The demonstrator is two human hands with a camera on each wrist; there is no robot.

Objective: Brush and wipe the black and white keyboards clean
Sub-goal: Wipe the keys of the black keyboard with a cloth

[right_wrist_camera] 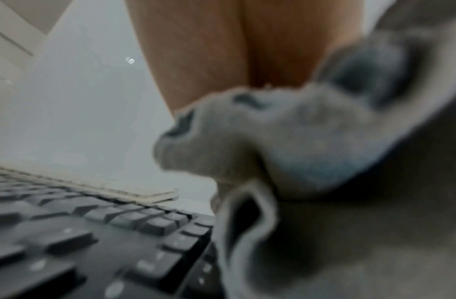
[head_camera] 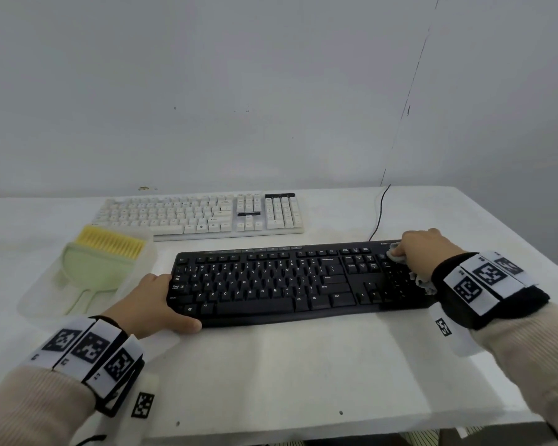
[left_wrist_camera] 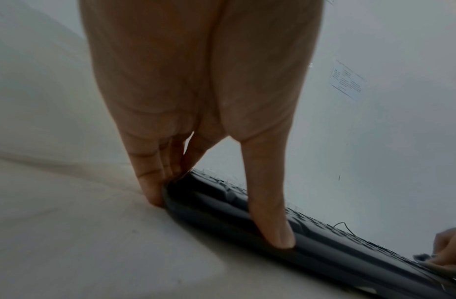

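With the black keyboard (head_camera: 271,281) lying in front of the white keyboard (head_camera: 203,214), the left hand (head_camera: 152,304) clamps its left end while the right hand (head_camera: 422,252) bunches what seems a grey cloth (right_wrist_camera: 285,145) at its far right corner: wipe lightly, brace firmly

Your left hand (left_wrist_camera: 196,91) grips the end of the black keyboard (left_wrist_camera: 311,242), thumb along its front edge, fingers (left_wrist_camera: 150,178) against its side. It lies on the white tabletop (left_wrist_camera: 80,232). Your right hand (left_wrist_camera: 449,248) holds a grey cloth (left_wrist_camera: 422,257) at the far end.
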